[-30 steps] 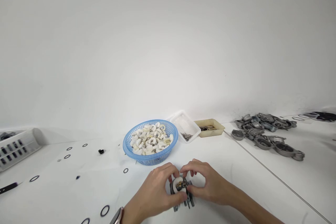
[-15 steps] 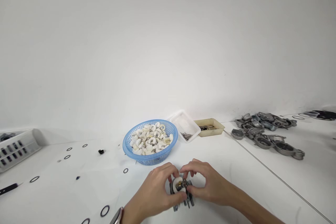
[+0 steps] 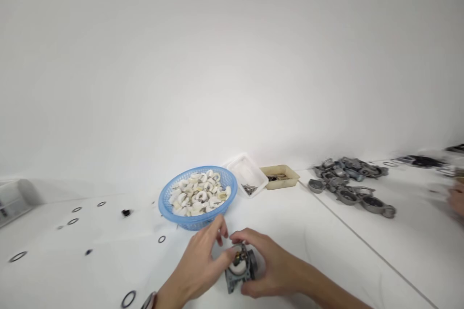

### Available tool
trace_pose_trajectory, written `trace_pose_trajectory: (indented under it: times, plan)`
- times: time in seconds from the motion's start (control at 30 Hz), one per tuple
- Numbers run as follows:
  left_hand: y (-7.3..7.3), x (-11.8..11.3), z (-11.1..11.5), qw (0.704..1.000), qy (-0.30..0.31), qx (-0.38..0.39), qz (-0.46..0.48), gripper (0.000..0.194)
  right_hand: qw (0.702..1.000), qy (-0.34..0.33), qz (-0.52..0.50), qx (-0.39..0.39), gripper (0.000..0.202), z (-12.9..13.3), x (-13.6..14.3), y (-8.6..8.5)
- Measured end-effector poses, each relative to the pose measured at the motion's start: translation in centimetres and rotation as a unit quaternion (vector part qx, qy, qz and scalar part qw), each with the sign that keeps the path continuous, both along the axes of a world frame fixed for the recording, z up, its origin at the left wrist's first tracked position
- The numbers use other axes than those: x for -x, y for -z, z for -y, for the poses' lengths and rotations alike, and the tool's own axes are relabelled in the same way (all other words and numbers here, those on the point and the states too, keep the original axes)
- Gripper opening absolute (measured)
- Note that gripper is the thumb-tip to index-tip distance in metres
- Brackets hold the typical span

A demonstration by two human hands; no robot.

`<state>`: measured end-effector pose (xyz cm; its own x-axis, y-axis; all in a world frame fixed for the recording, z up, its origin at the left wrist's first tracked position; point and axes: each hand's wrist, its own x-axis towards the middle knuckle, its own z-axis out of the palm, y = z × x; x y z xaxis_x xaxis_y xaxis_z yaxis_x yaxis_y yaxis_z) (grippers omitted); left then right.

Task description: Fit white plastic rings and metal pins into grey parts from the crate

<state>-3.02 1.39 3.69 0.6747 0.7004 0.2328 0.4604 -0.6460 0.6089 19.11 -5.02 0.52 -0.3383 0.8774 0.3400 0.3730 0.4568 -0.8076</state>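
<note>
White surface point(image 3: 181, 246) runs back to a pale wall point(image 3: 232, 67). In front of the blue basket point(image 3: 189, 220), the right hand point(image 3: 271, 263) grips a grey metal part point(image 3: 241, 266); the left hand point(image 3: 201, 261) spreads its fingers, thumb at the part's edge.

The housing point(image 3: 249, 264) looks like matt metal, the basket point(image 3: 194, 222) like smooth plastic.
</note>
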Motion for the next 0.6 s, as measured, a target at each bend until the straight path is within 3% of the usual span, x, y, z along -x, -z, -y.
trace_pose_trajectory:
  times: [0.13,0.27,0.43,0.6]
  plan:
    - [0.8,0.1,-0.8,0.999,-0.013,-0.004,0.039,0.02,0.999,0.04,0.015,-0.002,0.082,-0.4,0.1,0.3]
    - [1.2,-0.5,-0.4,0.998,-0.038,-0.002,0.043,0.028,0.991,0.126,0.035,0.011,0.076,1.3,-3.2,-1.4]
    - [1.2,-1.5,1.1,0.997,-0.074,-0.011,-0.002,0.021,0.938,0.343,0.048,0.017,0.057,6.1,-12.7,-2.5]
    - [1.9,-2.3,1.2,0.997,-0.07,-0.028,-0.034,0.019,0.84,0.537,0.075,0.0,0.053,11.4,-24.1,-2.5]
